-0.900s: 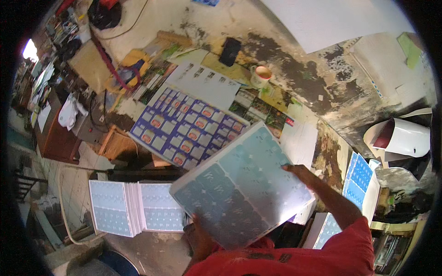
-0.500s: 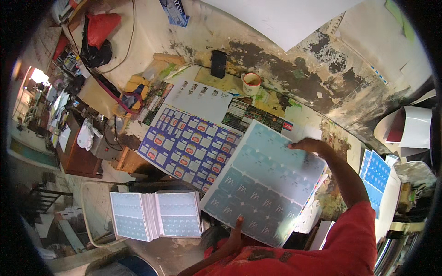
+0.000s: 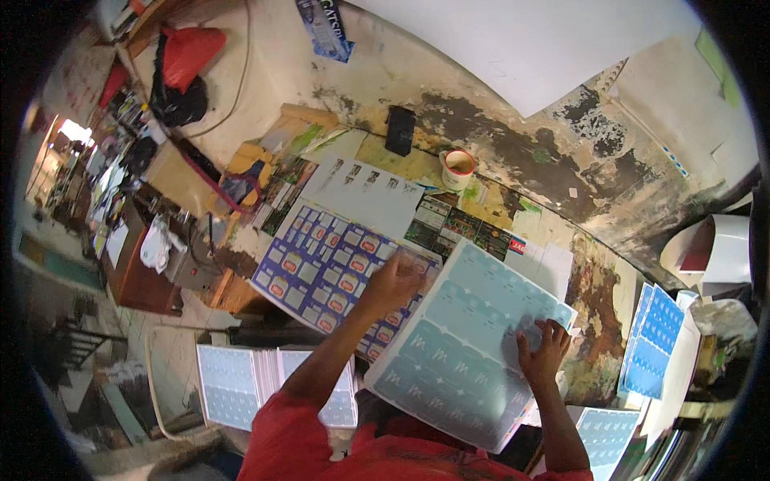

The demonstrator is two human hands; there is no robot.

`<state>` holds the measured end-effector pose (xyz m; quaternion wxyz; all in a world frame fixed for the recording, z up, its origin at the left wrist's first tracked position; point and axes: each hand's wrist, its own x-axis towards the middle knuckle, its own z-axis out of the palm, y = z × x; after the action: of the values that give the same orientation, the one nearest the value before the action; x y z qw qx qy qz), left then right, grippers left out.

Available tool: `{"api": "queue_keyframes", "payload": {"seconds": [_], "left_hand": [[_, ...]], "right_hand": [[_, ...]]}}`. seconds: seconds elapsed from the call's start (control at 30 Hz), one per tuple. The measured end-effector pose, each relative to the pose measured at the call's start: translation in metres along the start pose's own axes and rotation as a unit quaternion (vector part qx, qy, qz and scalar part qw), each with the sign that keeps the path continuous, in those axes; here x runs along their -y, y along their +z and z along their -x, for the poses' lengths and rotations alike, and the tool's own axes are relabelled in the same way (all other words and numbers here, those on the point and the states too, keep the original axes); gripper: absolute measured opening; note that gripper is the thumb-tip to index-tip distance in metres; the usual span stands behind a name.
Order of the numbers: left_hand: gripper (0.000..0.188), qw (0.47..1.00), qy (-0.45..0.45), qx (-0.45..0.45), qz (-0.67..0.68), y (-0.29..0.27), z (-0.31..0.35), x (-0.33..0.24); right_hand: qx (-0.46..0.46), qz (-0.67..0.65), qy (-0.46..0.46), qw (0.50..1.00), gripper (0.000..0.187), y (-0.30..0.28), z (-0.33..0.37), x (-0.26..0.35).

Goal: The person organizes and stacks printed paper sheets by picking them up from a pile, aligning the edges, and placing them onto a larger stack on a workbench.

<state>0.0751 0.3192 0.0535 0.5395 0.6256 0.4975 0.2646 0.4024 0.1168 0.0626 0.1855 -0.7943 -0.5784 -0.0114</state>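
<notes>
We are resting our right hand (image 3: 545,350), fingers spread and gripping nothing, on the right side of the pale-blue sheet stack (image 3: 461,321). Our left hand (image 3: 399,282) is hovering, blurred, by its left edge; we cannot tell whether it is holding anything. The stack is lying aslant, partly hiding the purple printed sheet (image 3: 309,260), its near end reaching toward our red shirt (image 3: 417,458); an uneven push could be sending it sliding our way. Beyond, a cup (image 3: 458,170) is standing.

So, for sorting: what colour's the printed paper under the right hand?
Printed paper: teal shades, head view.
</notes>
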Motion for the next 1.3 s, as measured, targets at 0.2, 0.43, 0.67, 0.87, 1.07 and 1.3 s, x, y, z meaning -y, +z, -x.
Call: {"api": "queue_keyframes", "payload": {"seconds": [0.2, 0.43, 0.67, 0.87, 1.07, 1.3], "left_hand": [[0.109, 0.949, 0.169, -0.246, -0.098, 0.06, -0.253, 0.028], [0.092, 0.933, 0.132, -0.277, -0.187, 0.07, -0.318, 0.029], [0.056, 0.892, 0.312, -0.327, -0.012, -0.026, -0.275, 0.048], [0.072, 0.812, 0.202, -0.513, -0.19, -0.169, -0.339, 0.118], [0.092, 0.833, 0.106, -0.516, -0.168, -0.207, -0.392, 0.118], [0.12, 0.751, 0.303, -0.51, -0.289, -0.087, -0.388, 0.13]], "right_hand": [[-0.052, 0.012, 0.003, 0.999, 0.046, 0.035, 0.011, -0.003], [-0.051, -0.003, 0.014, 0.999, 0.043, 0.029, 0.003, 0.012], [-0.043, 0.005, 0.04, 0.998, 0.041, 0.027, 0.001, 0.014], [-0.04, 0.01, 0.024, 0.999, 0.041, 0.028, -0.004, 0.018], [-0.035, 0.039, 0.016, 0.998, 0.041, 0.028, -0.004, 0.021], [-0.023, 0.001, 0.08, 0.997, 0.042, 0.034, 0.02, 0.011]]}}
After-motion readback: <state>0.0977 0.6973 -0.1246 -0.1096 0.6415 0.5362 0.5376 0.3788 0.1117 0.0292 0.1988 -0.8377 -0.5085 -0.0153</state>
